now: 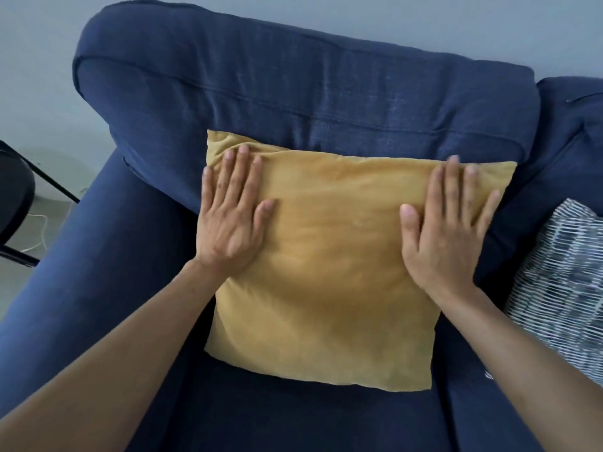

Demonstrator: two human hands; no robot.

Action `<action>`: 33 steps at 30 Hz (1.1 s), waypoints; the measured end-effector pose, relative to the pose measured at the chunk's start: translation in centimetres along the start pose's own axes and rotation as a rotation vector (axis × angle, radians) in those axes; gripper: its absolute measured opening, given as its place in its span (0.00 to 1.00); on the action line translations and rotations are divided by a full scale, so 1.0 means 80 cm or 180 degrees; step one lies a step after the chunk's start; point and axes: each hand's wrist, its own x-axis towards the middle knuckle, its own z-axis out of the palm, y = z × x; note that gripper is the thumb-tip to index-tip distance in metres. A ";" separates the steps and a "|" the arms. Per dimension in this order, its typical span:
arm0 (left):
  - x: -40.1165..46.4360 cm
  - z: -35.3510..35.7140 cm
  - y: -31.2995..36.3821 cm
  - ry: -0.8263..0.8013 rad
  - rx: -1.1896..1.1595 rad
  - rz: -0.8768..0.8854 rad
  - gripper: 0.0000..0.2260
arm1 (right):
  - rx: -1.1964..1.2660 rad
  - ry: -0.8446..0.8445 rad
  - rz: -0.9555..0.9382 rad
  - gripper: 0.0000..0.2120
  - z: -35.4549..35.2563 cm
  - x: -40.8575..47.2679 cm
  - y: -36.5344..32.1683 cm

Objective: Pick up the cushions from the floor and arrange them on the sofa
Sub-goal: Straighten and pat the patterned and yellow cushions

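Two bare forearms reach in from the bottom edge toward a yellow cushion (326,272) that leans against the backrest of a dark blue sofa (293,93), its lower edge on the seat. Beside it on the right, a grey-and-white patterned cushion (561,288) rests on the next seat, apart from the yellow one. Off the sofa's left arm, a black chair frame (19,203) stands on the pale floor, with a thin white cord trailing near it. Nothing lies between the hands and the cushion. The left hand (231,216) lies flat on the cushion's upper left part, fingers extended and slightly spread, gripping nothing. The right hand (447,230) presses flat on the upper right part, fingers likewise straight, their tips reaching the top edge.
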 end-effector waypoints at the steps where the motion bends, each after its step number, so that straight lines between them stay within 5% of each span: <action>1: -0.004 -0.006 0.003 0.0101 -0.0119 -0.0172 0.32 | 0.0118 0.0091 0.0218 0.36 -0.006 -0.005 0.002; 4: -0.030 -0.024 0.045 0.0481 -0.0388 -0.0311 0.30 | 0.0479 0.0325 0.0171 0.36 -0.027 -0.038 -0.021; 9: -0.097 0.007 0.149 0.0428 -0.0655 0.0555 0.27 | 0.0799 -0.0024 -0.1038 0.32 -0.011 -0.123 -0.103; 16: -0.114 0.064 0.058 0.0501 -0.0152 0.0040 0.30 | 0.0174 -0.0008 -0.0824 0.37 0.042 -0.121 -0.040; 24: -0.132 0.043 0.035 0.0858 -0.0632 -0.1179 0.30 | 0.0633 0.0402 0.0134 0.37 0.029 -0.139 -0.023; 28: -0.164 0.030 0.112 0.1091 -0.0893 -0.0810 0.30 | 0.1246 0.0044 -0.0783 0.36 0.021 -0.211 -0.089; 33: -0.215 0.083 0.130 0.0725 -0.0790 -0.0868 0.29 | 0.0752 -0.0052 -0.1237 0.36 0.067 -0.245 -0.083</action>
